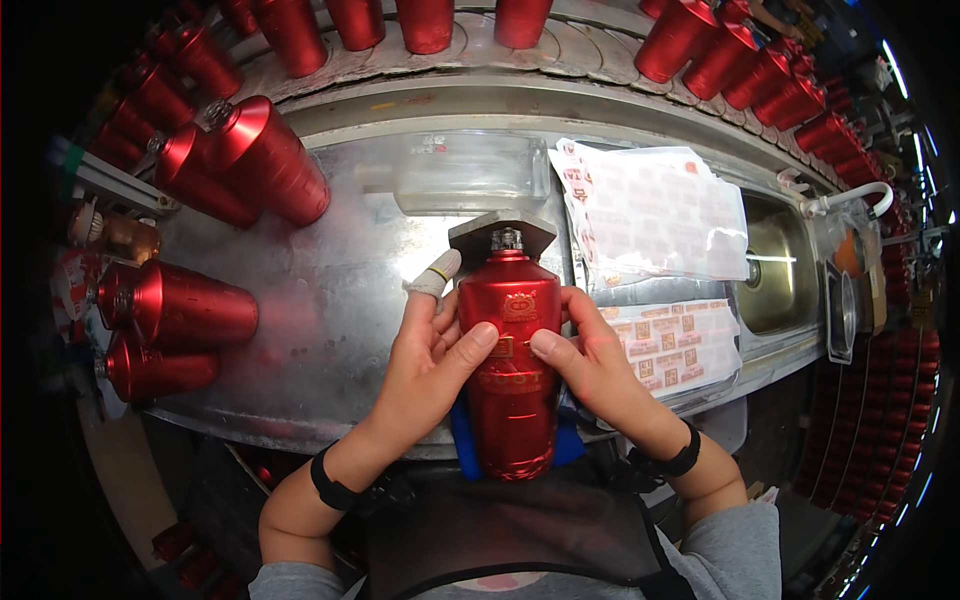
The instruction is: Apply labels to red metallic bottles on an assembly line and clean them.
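A glossy red bottle [513, 420] with a clear stopper-like neck lies between my hands, its neck pointing away from me. My left hand [430, 350] holds its left side, thumb across the front; a white cover with a yellow band wraps one fingertip. My right hand [590, 360] grips the right side, its thumb on the gold marks. Behind the neck sits a grey angular block [545, 232]. Part of a blue cloth [572, 445] shows beneath the bottle. Sheets of printed film [650, 210] lie right of it, with a second stack [675, 345] nearer to me.
Several red bottles stand at the left of the metal table [340, 300], such as one tall bottle [268, 160]. Beyond the far edge, a conveyor [460, 50] carries more. A clear plastic box [470, 175] lies behind the block. At right are a sink [785, 270] and white faucet [860, 195].
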`<state>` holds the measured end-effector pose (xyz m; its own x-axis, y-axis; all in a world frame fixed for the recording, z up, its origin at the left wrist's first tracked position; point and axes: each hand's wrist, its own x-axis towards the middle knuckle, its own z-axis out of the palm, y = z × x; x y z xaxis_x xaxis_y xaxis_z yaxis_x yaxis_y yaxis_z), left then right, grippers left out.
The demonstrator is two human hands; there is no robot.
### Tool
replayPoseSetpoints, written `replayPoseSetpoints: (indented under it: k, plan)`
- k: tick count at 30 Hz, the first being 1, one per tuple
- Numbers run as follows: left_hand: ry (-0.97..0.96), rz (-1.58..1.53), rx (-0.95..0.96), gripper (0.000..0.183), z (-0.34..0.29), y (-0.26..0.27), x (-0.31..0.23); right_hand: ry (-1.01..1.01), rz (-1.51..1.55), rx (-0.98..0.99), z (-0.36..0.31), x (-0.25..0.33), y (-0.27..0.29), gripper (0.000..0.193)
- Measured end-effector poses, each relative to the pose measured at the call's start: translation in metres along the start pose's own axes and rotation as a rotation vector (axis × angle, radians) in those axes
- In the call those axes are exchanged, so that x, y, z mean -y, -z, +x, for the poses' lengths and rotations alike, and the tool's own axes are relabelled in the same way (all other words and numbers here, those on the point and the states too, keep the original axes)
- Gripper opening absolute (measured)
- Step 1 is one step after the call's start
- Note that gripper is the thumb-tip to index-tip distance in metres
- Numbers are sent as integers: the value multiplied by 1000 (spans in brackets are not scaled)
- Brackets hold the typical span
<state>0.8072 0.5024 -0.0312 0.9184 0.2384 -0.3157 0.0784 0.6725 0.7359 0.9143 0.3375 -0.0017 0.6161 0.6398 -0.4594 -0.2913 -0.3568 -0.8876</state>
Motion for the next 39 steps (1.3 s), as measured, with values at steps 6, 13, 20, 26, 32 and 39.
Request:
replayPoseSetpoints:
  k: [6, 13, 20, 26, 32, 39]
  plan:
    - [31, 43, 38, 88, 2, 0, -6, -1, -101, -14, 1, 6, -3, 59]
    - [63, 16, 99, 98, 4, 12, -8, -54, -215, -33, 0, 14, 0, 69]
    - [27, 20, 141, 95, -12, 13, -6, 76, -291, -102, 9, 16, -16, 79]
    - [37, -3, 72, 85, -5, 13, -6, -10, -137, -21, 11, 29, -20, 80]
    - [15, 27, 67, 81, -4, 13, -3, 65, -190, 1, 12, 17, -11, 79]
    - [53, 60, 1, 83, 1, 4, -9, 4, -58, 31, 14, 23, -11, 72]
